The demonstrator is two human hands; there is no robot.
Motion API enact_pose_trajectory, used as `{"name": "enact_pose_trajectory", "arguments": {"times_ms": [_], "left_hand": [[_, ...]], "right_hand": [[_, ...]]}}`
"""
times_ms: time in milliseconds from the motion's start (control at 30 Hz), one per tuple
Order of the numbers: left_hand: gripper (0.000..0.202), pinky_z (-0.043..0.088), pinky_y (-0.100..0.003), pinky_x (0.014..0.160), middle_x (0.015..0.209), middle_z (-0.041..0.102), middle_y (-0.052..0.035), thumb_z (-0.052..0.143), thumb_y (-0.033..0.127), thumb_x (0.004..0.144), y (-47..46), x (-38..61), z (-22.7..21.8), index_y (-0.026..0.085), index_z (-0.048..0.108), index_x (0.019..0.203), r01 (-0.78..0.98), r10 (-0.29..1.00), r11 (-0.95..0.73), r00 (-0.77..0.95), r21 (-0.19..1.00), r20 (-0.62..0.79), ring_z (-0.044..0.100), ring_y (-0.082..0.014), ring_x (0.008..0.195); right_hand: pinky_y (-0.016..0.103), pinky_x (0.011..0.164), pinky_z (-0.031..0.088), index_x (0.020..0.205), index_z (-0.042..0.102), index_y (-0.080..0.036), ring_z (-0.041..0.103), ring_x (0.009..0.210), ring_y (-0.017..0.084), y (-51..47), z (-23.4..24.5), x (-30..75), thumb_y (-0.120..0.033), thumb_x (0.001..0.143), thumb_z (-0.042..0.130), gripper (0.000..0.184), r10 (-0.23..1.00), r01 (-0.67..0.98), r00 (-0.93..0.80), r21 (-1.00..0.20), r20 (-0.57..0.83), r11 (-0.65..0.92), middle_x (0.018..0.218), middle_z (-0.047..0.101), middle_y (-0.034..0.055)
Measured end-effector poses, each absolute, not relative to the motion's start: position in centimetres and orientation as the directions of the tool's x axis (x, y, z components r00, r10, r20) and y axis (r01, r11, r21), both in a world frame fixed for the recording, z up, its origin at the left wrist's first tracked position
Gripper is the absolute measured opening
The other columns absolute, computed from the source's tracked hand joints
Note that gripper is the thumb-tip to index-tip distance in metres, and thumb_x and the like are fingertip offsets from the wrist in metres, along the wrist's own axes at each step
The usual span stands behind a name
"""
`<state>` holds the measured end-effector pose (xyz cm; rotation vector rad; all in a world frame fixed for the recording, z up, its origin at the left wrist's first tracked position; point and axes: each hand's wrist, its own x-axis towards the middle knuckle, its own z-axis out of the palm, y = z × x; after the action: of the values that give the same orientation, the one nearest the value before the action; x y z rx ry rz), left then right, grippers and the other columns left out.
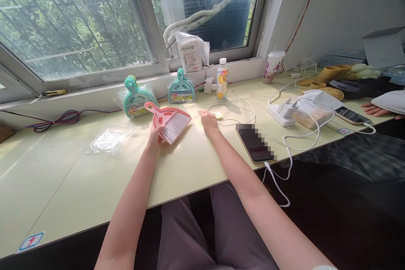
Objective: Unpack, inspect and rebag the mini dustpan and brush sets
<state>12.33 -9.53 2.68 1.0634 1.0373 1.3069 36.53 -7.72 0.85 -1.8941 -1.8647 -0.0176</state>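
Note:
A pink mini dustpan with its white-bristled brush [172, 124] is in my left hand [155, 135], tilted just above the table. My left fingers are closed around its lower left side. My right hand [209, 123] is to the right of the dustpan, low over the table, fingers reaching forward and slightly apart. Nothing shows in it. Right beside its fingers lies a small pale yellow printed piece [218, 116], partly hidden by the hand. Behind the dustpan stand green dustpan-and-brush sets in clear wrap, one group [137, 99] at left and another [181, 88] farther right.
A clear plastic bag [110, 139] lies at left. A juice bottle [222, 80], a thin looped cable [253, 114], a phone [255, 143] and a white power strip [281, 116] with cords are at right. Another person's hand [376, 109] rests at the far right.

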Motion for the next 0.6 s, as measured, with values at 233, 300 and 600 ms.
{"name": "enact_pose_trajectory", "arguments": {"times_ms": [233, 300, 600], "left_hand": [[0.055, 0.058, -0.038, 0.079, 0.111, 0.068, -0.0086, 0.068, 0.027, 0.071, -9.7, 12.6, 2.5, 0.021, 0.056, 0.124, -0.245, 0.998, 0.012, 0.058, 0.969, 0.002, 0.065, -0.0283, 0.102], [0.053, 0.058, -0.037, 0.08, 0.113, 0.068, -0.009, 0.07, 0.03, 0.072, -9.8, 13.0, 2.6, 0.021, 0.057, 0.123, -0.264, 0.996, 0.005, 0.092, 0.965, 0.02, 0.065, -0.0291, 0.105], [0.054, 0.057, -0.035, 0.088, 0.12, 0.067, -0.0105, 0.078, 0.026, 0.068, -10.0, 13.1, 2.7, 0.018, 0.061, 0.119, -0.346, 0.974, -0.08, 0.173, 0.935, 0.148, 0.064, -0.0276, 0.11]], "right_hand": [[0.038, 0.1, 0.044, 0.117, 0.067, -0.021, 0.065, 0.105, 0.022, -8.9, 2.5, 35.4, -0.012, 0.093, 0.037, 0.039, 0.781, 0.73, 0.223, -0.631, 0.584, 0.263, 0.116, 0.071, 0.0068], [0.04, 0.11, 0.037, 0.121, 0.065, -0.025, 0.064, 0.111, 0.02, -9.7, 3.0, 34.1, -0.015, 0.095, 0.037, 0.04, 0.717, 0.68, 0.168, -0.606, 0.677, 0.413, 0.119, 0.07, 0.0027], [0.051, 0.118, 0.017, 0.121, 0.066, -0.029, 0.047, 0.136, 0.02, -11.6, 2.4, 29.8, -0.007, 0.087, 0.044, 0.045, 0.74, 0.585, -0.354, -0.482, 0.573, 0.653, 0.133, 0.063, -0.0005]]}}
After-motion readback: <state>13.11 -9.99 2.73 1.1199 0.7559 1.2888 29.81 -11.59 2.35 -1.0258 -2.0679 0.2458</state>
